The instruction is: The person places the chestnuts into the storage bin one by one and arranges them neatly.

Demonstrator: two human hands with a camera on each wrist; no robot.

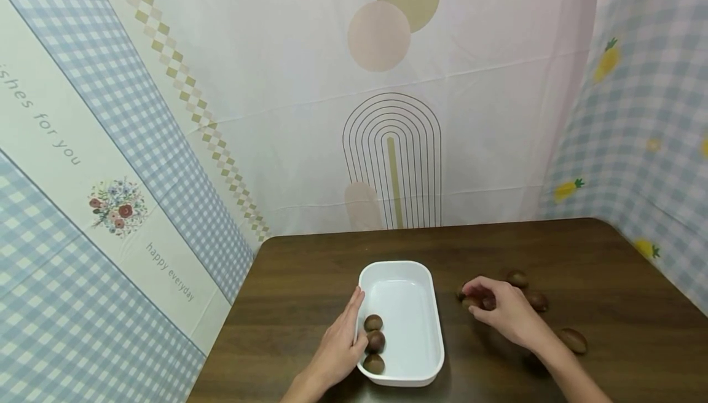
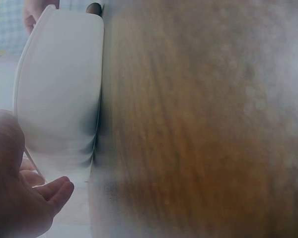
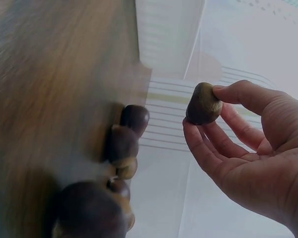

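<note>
A white rectangular dish [image 1: 406, 329] stands on the table, with three chestnuts [image 1: 375, 341] lined up along its left inner wall. My left hand [image 1: 338, 343] holds the dish's left side, thumb over the rim and fingers along the outer wall. In the left wrist view, the left hand [image 2: 20, 183] is at the dish's end. To the right of the dish, my right hand [image 1: 506, 309] is raised over the table. Its thumb and fingertips pinch one brown chestnut [image 3: 204, 104], seen clearly in the right wrist view.
Loose chestnuts lie on the dark wooden table [image 1: 298, 292] around the right hand, including one behind it [image 1: 518, 278] and one by the right forearm [image 1: 572, 340]. Patterned cloth [image 1: 276, 83] hangs behind the table and along both sides.
</note>
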